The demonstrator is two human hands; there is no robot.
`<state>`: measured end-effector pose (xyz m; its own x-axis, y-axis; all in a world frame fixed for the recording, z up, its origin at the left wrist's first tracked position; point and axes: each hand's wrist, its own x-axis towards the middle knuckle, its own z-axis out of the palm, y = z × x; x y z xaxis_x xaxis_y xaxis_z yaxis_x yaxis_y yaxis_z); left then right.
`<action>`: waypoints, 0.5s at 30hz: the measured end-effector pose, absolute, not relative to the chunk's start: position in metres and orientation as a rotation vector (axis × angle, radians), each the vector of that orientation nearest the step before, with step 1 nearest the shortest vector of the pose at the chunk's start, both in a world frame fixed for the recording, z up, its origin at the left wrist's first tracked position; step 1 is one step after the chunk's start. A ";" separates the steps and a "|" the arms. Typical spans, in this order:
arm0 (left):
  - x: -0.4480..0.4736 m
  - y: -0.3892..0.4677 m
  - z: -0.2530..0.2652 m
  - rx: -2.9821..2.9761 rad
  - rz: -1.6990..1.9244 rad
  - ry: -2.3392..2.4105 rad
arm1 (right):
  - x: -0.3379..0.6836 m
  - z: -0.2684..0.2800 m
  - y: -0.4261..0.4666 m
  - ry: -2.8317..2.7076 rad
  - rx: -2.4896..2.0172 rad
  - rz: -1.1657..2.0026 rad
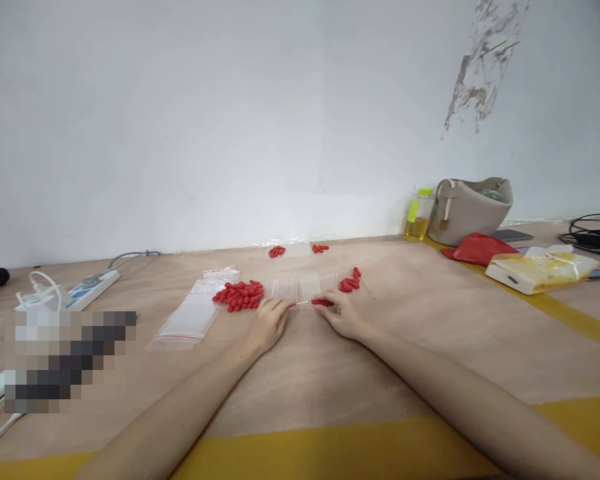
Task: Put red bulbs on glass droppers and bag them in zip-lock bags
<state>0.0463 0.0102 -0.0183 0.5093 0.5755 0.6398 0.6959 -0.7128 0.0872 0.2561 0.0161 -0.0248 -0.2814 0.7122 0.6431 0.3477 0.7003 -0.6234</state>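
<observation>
My left hand (273,322) rests low on the table with its fingers closed on the end of a thin clear tube (303,303). Facing it, my right hand (349,317) pinches a small red bulb-like piece (321,303) at the tube's other end. Whether the two are joined cannot be made out. Just beyond the hands lies a row of thin clear tubes (300,287). A heap of red bulb-like pieces (239,295) is left of the tubes, and a smaller group (349,284) lies near my right hand. Clear zip bags (190,317) lie flat on the left.
Bags with red pieces (277,251) lie by the wall. A power strip (94,289) with cables is at the left. To the right stand a yellow-capped bottle (417,217), a grey bag (467,213), a red pouch (477,249) and a white-yellow packet (540,269).
</observation>
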 end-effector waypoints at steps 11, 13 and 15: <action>0.046 0.014 -0.021 -2.598 -0.997 -0.914 | 0.255 -0.024 0.014 -1.906 -0.783 0.524; 0.044 0.016 -0.023 -2.605 -0.990 -0.894 | 0.255 -0.024 0.014 -1.914 -0.793 0.509; 0.043 0.017 -0.025 -2.615 -0.993 -0.878 | 0.255 -0.024 0.015 -1.926 -0.793 0.486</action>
